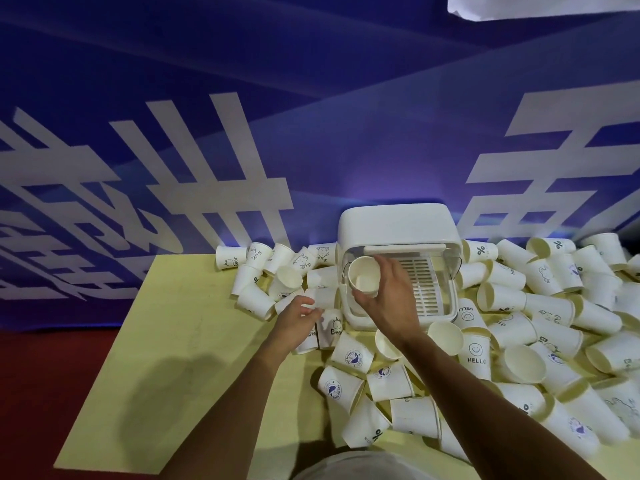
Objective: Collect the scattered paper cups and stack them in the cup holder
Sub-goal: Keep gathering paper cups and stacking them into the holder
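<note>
A white cup holder point(398, 223) with an open lid and a slatted tray inside stands at the far middle of the yellow table point(180, 341). My right hand point(389, 299) grips an upright white paper cup point(363, 275) at the holder's left front opening. My left hand point(298, 315) reaches over the cups lying left of the holder, with its fingers curled at a lying cup point(322, 297); whether it grips that cup is unclear. Scattered paper cups point(540, 327) with printed faces and logos lie all round the holder.
Cups crowd the table's right half and the strip left of the holder. A blue banner wall point(242, 133) with white characters rises right behind the table. Red floor point(31, 393) shows at the lower left. Bare yellow tabletop lies at the near left.
</note>
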Available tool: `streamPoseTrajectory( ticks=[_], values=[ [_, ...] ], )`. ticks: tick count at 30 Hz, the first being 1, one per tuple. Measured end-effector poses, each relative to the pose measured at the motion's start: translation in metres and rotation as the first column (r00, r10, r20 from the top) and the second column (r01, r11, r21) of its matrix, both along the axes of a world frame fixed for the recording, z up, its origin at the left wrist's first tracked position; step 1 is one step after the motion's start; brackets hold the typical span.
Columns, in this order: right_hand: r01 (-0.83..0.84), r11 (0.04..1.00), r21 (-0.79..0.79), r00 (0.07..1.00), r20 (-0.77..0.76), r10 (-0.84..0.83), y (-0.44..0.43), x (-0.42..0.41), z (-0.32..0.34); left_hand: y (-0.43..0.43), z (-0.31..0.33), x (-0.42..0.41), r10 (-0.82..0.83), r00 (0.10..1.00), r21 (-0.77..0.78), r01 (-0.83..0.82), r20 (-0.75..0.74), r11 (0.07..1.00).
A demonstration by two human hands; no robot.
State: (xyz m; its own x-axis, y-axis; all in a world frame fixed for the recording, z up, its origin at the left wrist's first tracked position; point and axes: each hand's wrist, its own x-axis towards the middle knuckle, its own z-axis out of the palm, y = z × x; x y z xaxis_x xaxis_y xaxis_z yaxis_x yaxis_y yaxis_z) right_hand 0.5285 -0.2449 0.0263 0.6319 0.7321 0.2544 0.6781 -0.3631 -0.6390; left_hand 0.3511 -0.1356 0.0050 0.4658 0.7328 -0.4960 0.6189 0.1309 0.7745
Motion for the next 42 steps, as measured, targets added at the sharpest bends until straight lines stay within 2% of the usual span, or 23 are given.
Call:
streamPoseTrajectory(
  ticks=[6, 14, 20, 29, 42],
  values=[
    [0.088, 0.99, -0.112, 0.996, -0.012, -0.09, 0.003, -0.003, -0.011, -0.003, -0.012, -0.004, 0.01, 1.0, -0.032, -0.011, -0.004, 0.999],
    [0.101, 0.976, -0.193, 0.989, -0.087, -0.119, 0.009, -0.005, -0.025, -0.004, -0.013, -0.011, 0.035, 0.999, -0.045, -0.035, -0.004, 0.998],
    [0.072, 0.98, -0.188, 0.975, -0.194, -0.109, 0.008, -0.002, -0.029, -0.004, -0.019, -0.014, 0.016, 1.0, -0.056, -0.017, -0.018, 0.998],
    [0.081, 0.972, -0.221, 0.894, -0.415, -0.169, -0.001, -0.004, -0.052, 0.001, -0.025, -0.012, 0.035, 0.999, -0.075, -0.038, -0.039, 0.996],
    [0.086, 0.972, -0.216, 0.841, -0.507, -0.187, 0.015, -0.001, -0.065, 0.014, -0.041, -0.005, 0.048, 0.999, -0.12, -0.05, -0.022, 0.991]
  ],
)
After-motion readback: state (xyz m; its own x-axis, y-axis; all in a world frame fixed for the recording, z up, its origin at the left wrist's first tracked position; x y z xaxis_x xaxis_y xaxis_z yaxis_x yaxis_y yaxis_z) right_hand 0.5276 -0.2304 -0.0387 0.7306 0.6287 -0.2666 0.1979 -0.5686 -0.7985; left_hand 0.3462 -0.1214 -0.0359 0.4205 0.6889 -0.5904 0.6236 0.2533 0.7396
